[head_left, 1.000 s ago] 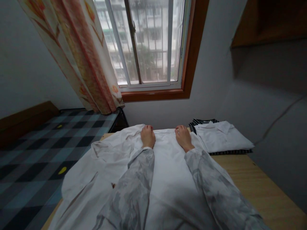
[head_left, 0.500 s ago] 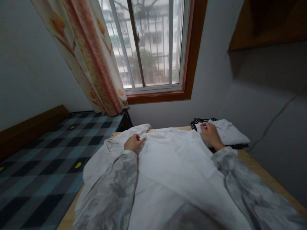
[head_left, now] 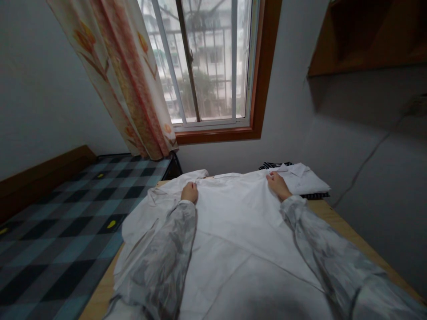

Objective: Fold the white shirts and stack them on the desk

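A white shirt [head_left: 233,222] lies spread over the wooden table, running from its far edge towards me. My left hand [head_left: 190,192] is closed on the cloth at the shirt's far left corner. At the far right corner, my right hand [head_left: 279,185] pinches the fabric between thumb and fingers. Slack folds run across the shirt between the two hands. More white cloth [head_left: 140,226], looking like a sleeve or side of a shirt, spreads to the left, partly hidden beneath my left forearm.
Behind my right hand sits a folded white shirt [head_left: 308,180] on black-and-white striped cloth [head_left: 315,195]. The wooden table [head_left: 347,226] shows along its right side. A checked bed [head_left: 76,231] stands at left, below a flowered curtain [head_left: 123,84]. A wooden shelf [head_left: 370,58] juts out upper right.
My right hand has moved left, off the folded shirt, and now grips the spread shirt's corner. My left hand has closed on the cloth. The view has turned slightly right.
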Demonstrator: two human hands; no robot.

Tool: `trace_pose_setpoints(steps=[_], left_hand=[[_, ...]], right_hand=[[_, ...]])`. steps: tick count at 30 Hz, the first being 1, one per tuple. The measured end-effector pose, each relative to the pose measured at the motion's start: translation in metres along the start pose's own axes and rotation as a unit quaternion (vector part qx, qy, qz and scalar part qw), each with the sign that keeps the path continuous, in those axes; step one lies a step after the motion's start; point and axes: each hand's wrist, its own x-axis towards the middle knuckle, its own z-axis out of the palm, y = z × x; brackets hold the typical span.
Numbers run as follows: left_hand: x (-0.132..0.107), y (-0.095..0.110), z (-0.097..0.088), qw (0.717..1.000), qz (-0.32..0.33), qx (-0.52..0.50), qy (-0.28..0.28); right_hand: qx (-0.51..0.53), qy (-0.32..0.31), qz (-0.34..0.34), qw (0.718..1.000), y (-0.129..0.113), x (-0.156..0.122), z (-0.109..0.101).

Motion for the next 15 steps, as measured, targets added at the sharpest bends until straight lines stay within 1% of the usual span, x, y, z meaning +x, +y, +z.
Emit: trace_pose_setpoints(steps=[3,6,11,12,13,15], left_hand=[[0.002,0.004,0.003,1.000,-0.008,-0.001,0.008],[0.004,0.009,0.003,1.000,0.007,-0.005,0.011],[0.013,0.014,-0.003,0.999,0.032,-0.006,0.026],[0.015,0.016,-0.004,0.999,0.030,-0.007,0.031],[0.015,0.019,-0.005,0.999,0.030,-0.008,0.040],[0.010,0.027,-0.006,0.996,0.048,-0.001,0.077]], right_hand=[[-0.010,0.011,0.009,1.000,-0.008,0.003,0.009],[-0.020,0.023,0.004,1.000,-0.015,0.005,0.015],[-0.044,0.057,0.000,0.997,-0.023,0.007,0.016],[-0.048,0.071,-0.016,0.996,-0.024,0.007,0.014],[-0.053,0.086,-0.046,0.994,-0.025,0.006,0.013],[-0.073,0.105,-0.143,0.981,-0.025,0.002,0.010]])
